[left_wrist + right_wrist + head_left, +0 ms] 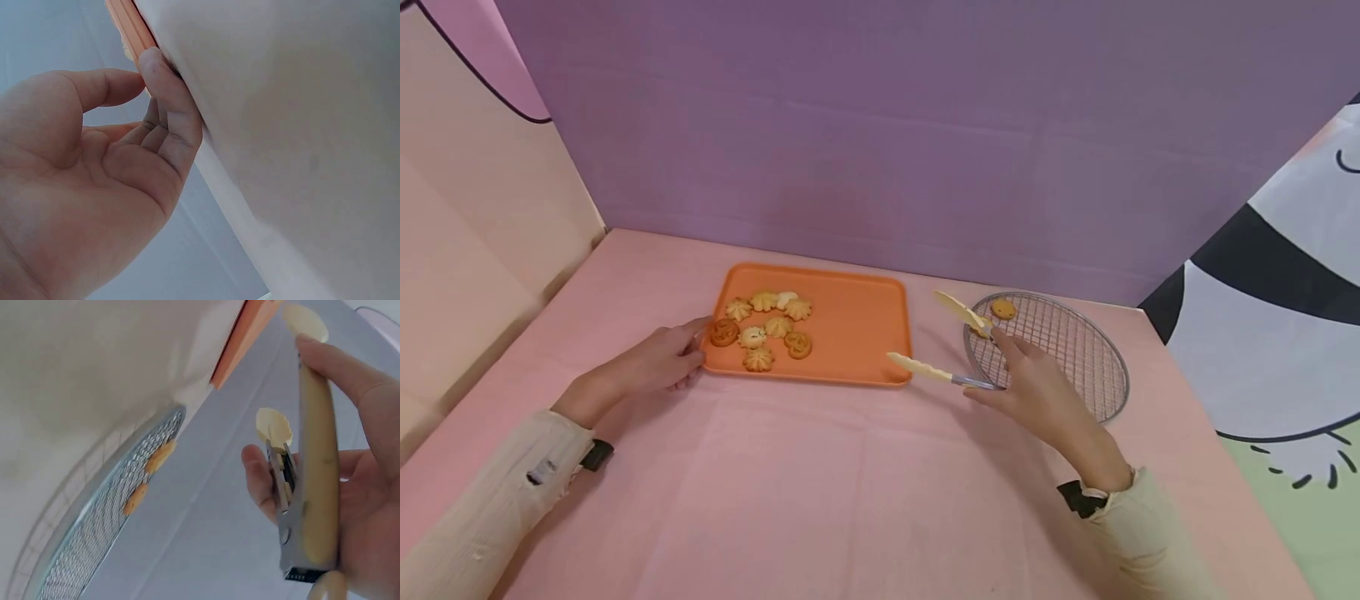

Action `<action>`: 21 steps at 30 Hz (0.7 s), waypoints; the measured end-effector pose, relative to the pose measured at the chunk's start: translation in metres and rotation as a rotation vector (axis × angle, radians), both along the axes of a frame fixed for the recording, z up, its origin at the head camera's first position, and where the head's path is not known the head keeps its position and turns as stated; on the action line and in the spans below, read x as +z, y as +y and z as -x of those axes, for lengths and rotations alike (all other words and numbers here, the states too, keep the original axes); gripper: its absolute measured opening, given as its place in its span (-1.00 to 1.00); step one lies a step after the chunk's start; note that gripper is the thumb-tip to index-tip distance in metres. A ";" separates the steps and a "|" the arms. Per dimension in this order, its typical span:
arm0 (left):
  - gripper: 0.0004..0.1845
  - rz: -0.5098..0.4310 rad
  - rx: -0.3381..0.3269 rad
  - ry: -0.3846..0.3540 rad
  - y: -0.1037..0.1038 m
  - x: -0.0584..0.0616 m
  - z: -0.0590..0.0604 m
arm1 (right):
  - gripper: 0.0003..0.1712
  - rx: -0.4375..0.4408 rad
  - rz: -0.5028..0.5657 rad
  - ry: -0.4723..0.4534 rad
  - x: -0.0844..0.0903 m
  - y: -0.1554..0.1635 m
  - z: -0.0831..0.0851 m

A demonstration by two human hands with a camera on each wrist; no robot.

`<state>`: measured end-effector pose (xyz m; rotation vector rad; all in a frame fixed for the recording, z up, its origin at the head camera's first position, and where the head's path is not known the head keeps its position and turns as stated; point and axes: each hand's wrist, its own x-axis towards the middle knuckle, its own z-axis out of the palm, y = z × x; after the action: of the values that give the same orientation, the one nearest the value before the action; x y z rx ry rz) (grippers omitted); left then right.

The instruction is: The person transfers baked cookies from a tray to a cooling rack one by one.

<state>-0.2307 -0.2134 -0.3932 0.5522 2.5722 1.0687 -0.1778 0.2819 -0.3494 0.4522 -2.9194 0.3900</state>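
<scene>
Head view: the orange tray [857, 333] was seen lying on the pink table [790, 492], its left edge touched by the left hand [658, 360], fingers relaxed and laid against the rim. A cluster of cookies [767, 329] was spread over the tray's left half. To the right, cream tongs [951, 346] were gripped by the right hand [1037, 392], their two arms spread wide apart, empty. Just beside them, a round wire rack [1060, 350] was set on the table, and a single cookie [1002, 309] was seen near its far rim; from the right wrist, two were made out there.
</scene>
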 end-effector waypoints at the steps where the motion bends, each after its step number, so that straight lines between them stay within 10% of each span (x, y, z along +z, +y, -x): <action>1: -0.35 0.002 0.001 0.002 0.000 0.000 0.000 | 0.10 0.017 -0.005 0.023 -0.001 -0.003 -0.001; 10: -0.36 -0.008 -0.017 0.025 0.000 -0.002 0.002 | -0.33 0.219 0.024 0.430 -0.008 -0.028 -0.005; 21: -0.35 -0.003 -0.022 0.035 0.000 -0.002 0.002 | 0.10 0.193 -0.081 0.209 0.001 -0.072 -0.001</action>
<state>-0.2327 -0.2133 -0.3947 0.6042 2.5889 1.0646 -0.1767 0.2099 -0.3482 0.7433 -2.7046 0.2324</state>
